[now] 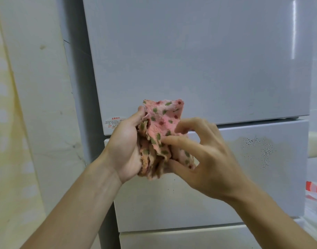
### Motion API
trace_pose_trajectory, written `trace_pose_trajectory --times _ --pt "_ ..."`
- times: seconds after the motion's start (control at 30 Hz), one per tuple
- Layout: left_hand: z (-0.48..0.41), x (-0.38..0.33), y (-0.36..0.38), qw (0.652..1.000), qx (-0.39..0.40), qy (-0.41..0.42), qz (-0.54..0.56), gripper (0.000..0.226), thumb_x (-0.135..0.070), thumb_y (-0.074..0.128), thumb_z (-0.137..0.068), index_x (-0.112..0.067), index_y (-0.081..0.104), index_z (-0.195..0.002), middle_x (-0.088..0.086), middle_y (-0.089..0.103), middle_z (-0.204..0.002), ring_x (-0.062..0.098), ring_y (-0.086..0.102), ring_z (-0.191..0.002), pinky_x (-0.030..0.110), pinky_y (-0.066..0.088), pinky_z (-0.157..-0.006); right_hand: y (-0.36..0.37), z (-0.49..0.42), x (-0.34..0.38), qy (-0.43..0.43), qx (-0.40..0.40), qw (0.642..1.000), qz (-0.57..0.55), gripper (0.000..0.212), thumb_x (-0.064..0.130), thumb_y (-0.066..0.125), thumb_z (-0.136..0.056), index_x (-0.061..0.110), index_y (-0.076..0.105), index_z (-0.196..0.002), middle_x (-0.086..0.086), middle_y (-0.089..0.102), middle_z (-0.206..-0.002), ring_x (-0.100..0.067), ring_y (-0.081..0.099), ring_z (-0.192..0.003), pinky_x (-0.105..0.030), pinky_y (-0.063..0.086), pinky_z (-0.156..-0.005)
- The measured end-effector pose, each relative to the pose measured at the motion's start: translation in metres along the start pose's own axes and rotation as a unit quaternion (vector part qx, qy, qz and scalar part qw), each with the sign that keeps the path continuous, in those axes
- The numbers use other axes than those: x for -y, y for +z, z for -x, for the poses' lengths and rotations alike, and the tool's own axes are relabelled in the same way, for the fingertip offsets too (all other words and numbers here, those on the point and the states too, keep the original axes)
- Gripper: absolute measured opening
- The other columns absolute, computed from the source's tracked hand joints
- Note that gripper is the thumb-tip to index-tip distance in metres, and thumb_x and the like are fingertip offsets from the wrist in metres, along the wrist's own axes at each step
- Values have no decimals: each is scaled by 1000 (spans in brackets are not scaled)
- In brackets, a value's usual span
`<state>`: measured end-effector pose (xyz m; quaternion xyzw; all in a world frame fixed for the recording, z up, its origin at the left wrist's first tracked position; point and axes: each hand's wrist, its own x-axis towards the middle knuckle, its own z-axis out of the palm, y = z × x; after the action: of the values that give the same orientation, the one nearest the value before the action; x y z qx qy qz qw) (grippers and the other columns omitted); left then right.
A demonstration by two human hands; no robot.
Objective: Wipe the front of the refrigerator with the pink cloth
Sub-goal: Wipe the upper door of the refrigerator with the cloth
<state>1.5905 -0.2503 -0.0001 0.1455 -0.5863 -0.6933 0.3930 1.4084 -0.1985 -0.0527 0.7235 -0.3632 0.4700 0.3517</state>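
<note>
Two-hand hold on pink cloth (161, 130), L hand (125, 146), R hand (206, 159), fridge (208, 69) behind

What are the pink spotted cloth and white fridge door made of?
Pink spotted cloth: soft fleecy textile, likely microfibre; fuzzy nap, limp scalloped folds. White refrigerator door: smooth glossy panel, painted metal or glass, can't tell; sharp light streak.

Pale yellow curtain (8, 123) beside scuffed white wall (46, 87)

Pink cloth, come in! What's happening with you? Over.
Left grip holds pink cloth, right grip pinches it. Cloth bunched, in front of refrigerator. Nothing blocking.
</note>
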Motion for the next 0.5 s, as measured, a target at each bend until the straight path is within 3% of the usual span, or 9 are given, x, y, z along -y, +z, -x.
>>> trace_pose_trajectory --times 0.07,0.13,0.2,0.3,0.37,0.43,0.5 --pt "-1 2 0 999 16 -29 -9 77 -63 23 -108 -6 62 -142 30 58 -144 51 53 -136 64 34 -119 1 -1 9 -11 -41 999 -11 14 20 76 -88 14 80 -99 -3 67 -101 -22 62 -91 -38 49 -80" --pt "-2 4 -3 998 32 -48 -13 84 -71 26 -104 -5 59 -144 38 46 -150 61 36 -143 69 21 -124 -4 -5 16 86 -60 987 -121 11 6 70 -92 15 77 -91 4 70 -87 -15 66 -79 -29 50 -74" --pt "2 9 -5 997 30 2 -68 88 -80 36 -96 -13 53 -151 25 51 -153 49 44 -145 64 29 -123 -13 -16 18 255 -73 921 -284 17 2 63 -98 13 73 -89 1 73 -78 -10 68 -72 -22 52 -71" --pt "6 11 -2 984 0 64 -166 88 -85 55 -80 -27 53 -146 -2 69 -139 28 56 -139 59 38 -120 -25 -32 11 441 -94 779 -435 21 11 56 -105 7 75 -98 -12 79 -96 -26 77 -93 -41 60 -94" --pt "4 10 -3 965 -22 109 -239 93 -86 72 -62 -34 59 -138 -13 69 -137 13 60 -135 50 37 -122 -30 -42 10 503 -77 703 -497 26 15 53 -107 4 76 -107 -16 80 -104 -32 77 -100 -50 60 -99" --pt "5 9 -4 948 0 101 -302 89 -76 82 -64 -36 60 -140 -15 65 -142 7 57 -137 42 33 -122 -32 -50 12 533 -33 658 -530 32 21 52 -108 -1 75 -112 -18 80 -106 -32 78 -98 -48 63 -92" --pt "11 11 -1 949 35 74 -305 67 -51 85 -78 -27 63 -136 -10 69 -137 10 62 -132 38 39 -116 -31 -56 12 546 7 644 -536 35 26 54 -108 0 77 -103 -17 80 -102 -30 79 -91 -41 66 -82"
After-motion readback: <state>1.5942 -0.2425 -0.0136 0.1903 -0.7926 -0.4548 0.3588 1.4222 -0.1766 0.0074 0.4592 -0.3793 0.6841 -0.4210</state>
